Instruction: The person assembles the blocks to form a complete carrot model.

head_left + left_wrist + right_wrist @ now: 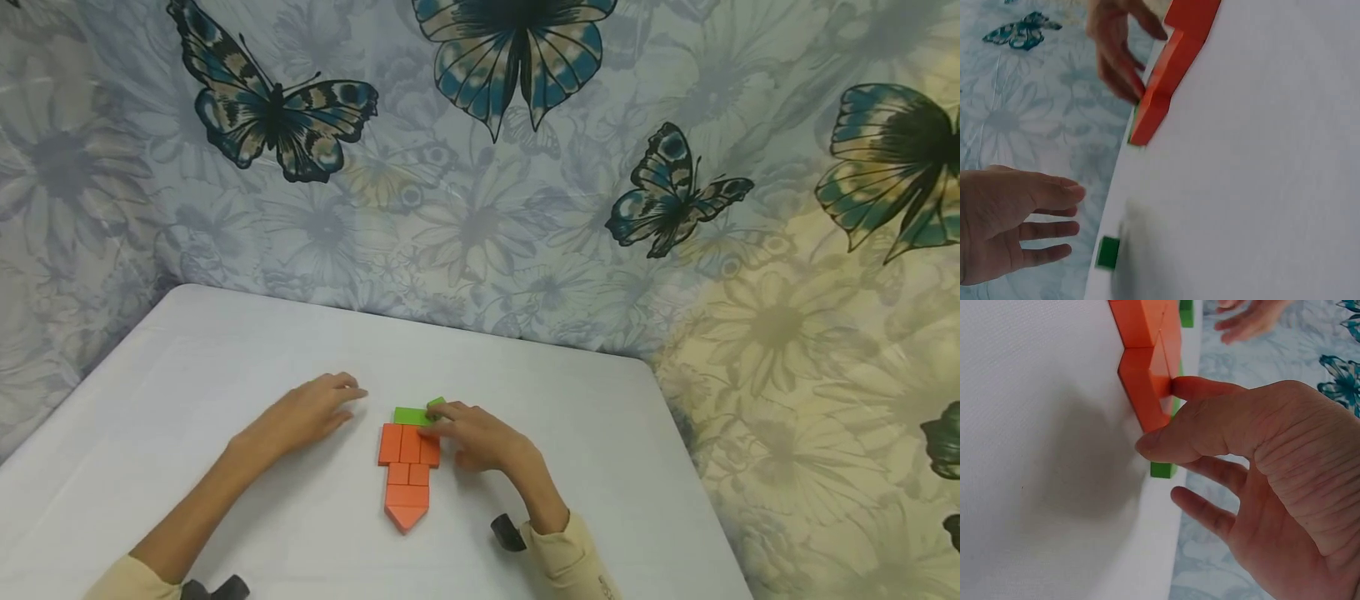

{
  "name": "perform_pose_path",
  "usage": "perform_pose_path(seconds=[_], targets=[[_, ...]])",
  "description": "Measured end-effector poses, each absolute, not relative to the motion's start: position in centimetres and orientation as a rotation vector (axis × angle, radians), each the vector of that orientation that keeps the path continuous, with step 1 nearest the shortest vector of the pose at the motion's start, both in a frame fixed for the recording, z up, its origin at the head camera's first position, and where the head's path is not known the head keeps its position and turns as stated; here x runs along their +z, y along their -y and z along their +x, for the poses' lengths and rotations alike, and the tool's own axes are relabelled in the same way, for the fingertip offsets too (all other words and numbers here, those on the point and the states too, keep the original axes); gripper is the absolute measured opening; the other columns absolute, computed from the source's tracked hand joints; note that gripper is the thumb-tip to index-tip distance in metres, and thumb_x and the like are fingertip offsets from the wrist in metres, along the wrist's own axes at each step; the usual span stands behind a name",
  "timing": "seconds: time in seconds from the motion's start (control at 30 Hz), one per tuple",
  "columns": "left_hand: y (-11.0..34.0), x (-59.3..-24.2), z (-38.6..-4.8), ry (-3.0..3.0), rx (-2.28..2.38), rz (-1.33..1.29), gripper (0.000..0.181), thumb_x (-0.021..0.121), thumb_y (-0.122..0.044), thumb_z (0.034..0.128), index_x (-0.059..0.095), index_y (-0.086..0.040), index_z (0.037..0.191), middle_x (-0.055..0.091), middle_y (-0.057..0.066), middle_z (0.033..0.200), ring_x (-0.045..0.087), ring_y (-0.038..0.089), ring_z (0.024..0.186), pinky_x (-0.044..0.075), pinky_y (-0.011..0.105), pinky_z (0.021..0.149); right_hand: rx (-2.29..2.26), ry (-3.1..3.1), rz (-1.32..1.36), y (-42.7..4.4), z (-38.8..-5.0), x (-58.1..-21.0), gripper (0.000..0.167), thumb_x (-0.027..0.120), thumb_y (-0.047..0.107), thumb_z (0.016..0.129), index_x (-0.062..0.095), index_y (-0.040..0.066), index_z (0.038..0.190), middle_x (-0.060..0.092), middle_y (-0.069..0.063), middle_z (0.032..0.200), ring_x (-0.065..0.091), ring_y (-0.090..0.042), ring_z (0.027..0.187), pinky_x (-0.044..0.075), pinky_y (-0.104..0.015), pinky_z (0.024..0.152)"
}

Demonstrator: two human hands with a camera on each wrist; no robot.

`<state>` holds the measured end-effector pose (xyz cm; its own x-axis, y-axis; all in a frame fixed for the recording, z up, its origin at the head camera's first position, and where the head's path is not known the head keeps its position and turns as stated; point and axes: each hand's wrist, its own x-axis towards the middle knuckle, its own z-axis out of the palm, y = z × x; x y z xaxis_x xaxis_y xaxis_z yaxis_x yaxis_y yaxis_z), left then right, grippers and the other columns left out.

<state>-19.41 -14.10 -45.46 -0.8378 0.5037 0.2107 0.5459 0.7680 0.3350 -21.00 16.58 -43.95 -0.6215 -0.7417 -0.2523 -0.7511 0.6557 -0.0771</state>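
Note:
Several orange blocks [408,473] lie flat together, stepped in outline with a point toward the near side. A green block [408,415] borders their far end, and another green block [437,402] sits askew beside it. My right hand [483,437] is over the far right corner; its index fingertip touches an orange block, and its thumb is at the side. A firm pinch is not visible. To the left, my left hand [311,412] hovers with loose fingers, holding nothing. Near it in the left wrist view stands a green cube [1108,253], not visible in the head view.
The white table [600,467] has rounded far corners and meets a wall covering [480,225] printed with butterflies and flowers. Dark wrist devices [508,533] are worn at both sleeves. The hands cast shadows on the tabletop.

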Motion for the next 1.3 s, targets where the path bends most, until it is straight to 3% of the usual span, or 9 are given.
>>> perform_pose_path(seconds=[0.13,0.37,0.63,1.0,1.3], targets=[[17.2,-45.8,-20.8,2.928,-0.587,-0.751,0.042,0.08,-0.008,0.0899,0.071,0.0,0.13,0.07,0.015,0.123,0.068,0.032,0.109,0.061,0.049,0.093,0.046,-2.624,-1.214,-16.5,-20.9,-44.1,0.071,0.074,-0.004,0.088,0.059,0.028,0.15,0.049,-0.002,0.16,0.05,-0.023,0.147,0.053,-0.04,0.114],[17.3,-47.1,-22.2,2.948,-0.684,-0.805,0.03,0.081,-0.006,0.0888,0.074,0.003,0.116,0.067,0.004,0.101,0.057,0.012,0.086,0.054,0.031,0.074,0.012,-2.625,-1.168,-16.7,-20.7,-44.1,0.071,0.073,-0.005,0.088,0.059,0.028,0.149,0.049,-0.003,0.161,0.048,-0.025,0.149,0.052,-0.044,0.115],[13.3,-47.3,-23.2,2.866,-0.705,-0.963,0.028,0.079,-0.004,0.0893,0.075,-0.005,0.117,0.069,0.0,0.109,0.065,0.015,0.1,0.061,0.037,0.092,-0.01,-2.614,-1.107,-16.4,-20.8,-43.9,0.074,0.072,-0.005,0.089,0.057,0.031,0.151,0.045,0.001,0.164,0.045,-0.023,0.152,0.051,-0.046,0.116],[11.3,-47.6,-24.1,2.811,-0.792,-1.072,0.023,0.071,0.0,0.0949,0.077,-0.006,0.117,0.071,0.003,0.11,0.068,0.02,0.104,0.061,0.04,0.096,0.003,-2.605,-1.086,-15.5,-20.9,-43.9,0.073,0.074,-0.002,0.09,0.057,0.033,0.151,0.045,0.003,0.163,0.045,-0.02,0.151,0.051,-0.047,0.116],[11.2,-48.0,-24.2,2.922,-0.823,-1.027,0.029,0.071,-0.001,0.0959,0.074,-0.001,0.125,0.071,0.01,0.121,0.068,0.029,0.115,0.059,0.045,0.103,0.015,-2.599,-1.076,-15.2,-21.0,-44.3,0.071,0.075,0.002,0.091,0.056,0.034,0.152,0.045,0.003,0.163,0.044,-0.02,0.152,0.05,-0.044,0.117]])
